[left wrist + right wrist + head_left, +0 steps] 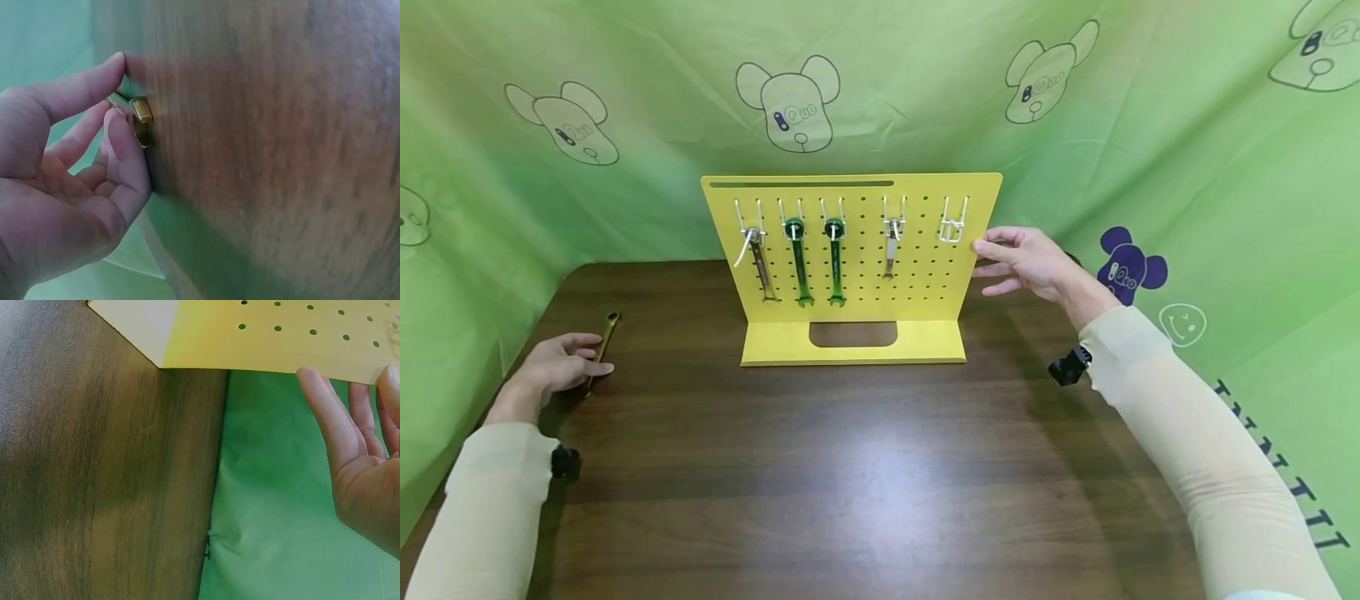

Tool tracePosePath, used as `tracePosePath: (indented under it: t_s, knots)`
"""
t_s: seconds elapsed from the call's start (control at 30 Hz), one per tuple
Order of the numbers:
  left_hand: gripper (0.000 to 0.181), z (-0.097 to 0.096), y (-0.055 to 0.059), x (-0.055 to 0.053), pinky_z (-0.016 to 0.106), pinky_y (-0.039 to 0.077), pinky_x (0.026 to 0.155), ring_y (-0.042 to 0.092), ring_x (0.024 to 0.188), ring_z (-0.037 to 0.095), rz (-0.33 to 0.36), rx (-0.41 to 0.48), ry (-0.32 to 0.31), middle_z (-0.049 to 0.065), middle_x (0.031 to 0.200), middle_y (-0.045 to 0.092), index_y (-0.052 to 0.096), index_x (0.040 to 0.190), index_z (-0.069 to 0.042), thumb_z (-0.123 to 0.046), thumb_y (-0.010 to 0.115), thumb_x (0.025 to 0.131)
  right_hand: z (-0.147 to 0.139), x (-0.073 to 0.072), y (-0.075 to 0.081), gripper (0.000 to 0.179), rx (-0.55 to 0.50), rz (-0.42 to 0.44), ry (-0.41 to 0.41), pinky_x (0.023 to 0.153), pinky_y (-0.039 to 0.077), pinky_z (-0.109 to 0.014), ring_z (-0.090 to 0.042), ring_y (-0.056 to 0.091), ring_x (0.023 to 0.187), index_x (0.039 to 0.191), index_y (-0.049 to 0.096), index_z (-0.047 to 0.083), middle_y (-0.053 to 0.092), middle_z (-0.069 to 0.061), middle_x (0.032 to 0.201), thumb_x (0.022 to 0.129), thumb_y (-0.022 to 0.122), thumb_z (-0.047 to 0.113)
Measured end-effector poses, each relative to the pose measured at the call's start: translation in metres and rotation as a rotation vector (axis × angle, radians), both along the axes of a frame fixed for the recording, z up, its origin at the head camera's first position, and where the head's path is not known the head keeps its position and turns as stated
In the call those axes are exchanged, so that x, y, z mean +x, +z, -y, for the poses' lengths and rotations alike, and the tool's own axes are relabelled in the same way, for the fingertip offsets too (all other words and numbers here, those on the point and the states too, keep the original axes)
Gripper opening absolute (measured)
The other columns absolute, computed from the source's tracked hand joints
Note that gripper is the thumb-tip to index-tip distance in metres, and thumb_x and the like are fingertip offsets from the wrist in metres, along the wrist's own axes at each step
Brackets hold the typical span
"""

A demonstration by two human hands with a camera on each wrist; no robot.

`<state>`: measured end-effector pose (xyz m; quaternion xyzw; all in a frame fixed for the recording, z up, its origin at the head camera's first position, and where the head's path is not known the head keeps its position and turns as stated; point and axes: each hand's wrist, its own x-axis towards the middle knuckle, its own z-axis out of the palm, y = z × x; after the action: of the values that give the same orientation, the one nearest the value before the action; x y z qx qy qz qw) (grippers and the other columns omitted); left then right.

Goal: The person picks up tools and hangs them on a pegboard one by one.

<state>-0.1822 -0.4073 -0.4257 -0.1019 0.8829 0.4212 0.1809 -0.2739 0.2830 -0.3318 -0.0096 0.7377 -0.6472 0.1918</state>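
Note:
A yellow pegboard (917,287) stands on the table, several wrenches hanging from its white hooks. My right hand (1026,262) holds the board's right edge, thumb in front; in the right wrist view the other fingers (331,419) reach to and behind that edge. At the table's left side my left hand (561,362) pinches a gold combination wrench (611,327), its ring end pointing away from me. The left wrist view shows the open end of the wrench (142,111) beside the curled fingers; the rest of it is mostly hidden behind them.
Two green wrenches (837,267), a brownish wrench (762,267) and a small silver wrench (891,250) hang on the board. The rightmost hook (951,229) carries no wrench. A green printed curtain (895,108) surrounds the brown wooden table (775,467).

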Motion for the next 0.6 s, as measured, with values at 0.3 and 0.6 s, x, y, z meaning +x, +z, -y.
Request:
tracePosePath:
  t_s: [0.3,0.6]
  knots:
    - [0.076,-0.0049,0.0062,0.0006,0.031,0.060,0.079,0.062,0.082,-0.003,0.008,0.012,-0.006,0.036,0.129,0.056,0.024,0.150,0.016,-0.014,0.070,0.097,-0.0004,0.0006,-0.0002,0.023,0.002,-0.007,0.009,0.085,0.058,-0.052,-0.023,0.071,0.104,0.114,0.064,0.010,0.068,-0.001,0.117,0.099,0.068,0.027]
    - [0.074,-0.0085,0.0033,-0.0045,0.031,0.061,0.071,0.063,0.076,0.011,0.035,0.041,0.023,0.000,0.086,0.064,0.023,0.151,0.014,-0.015,0.066,0.099,-0.0008,0.0011,-0.0005,0.025,0.002,-0.009,0.002,0.085,0.057,-0.052,-0.024,0.072,0.104,0.116,0.062,0.009,0.067,-0.002,0.118,0.099,0.068,0.027]
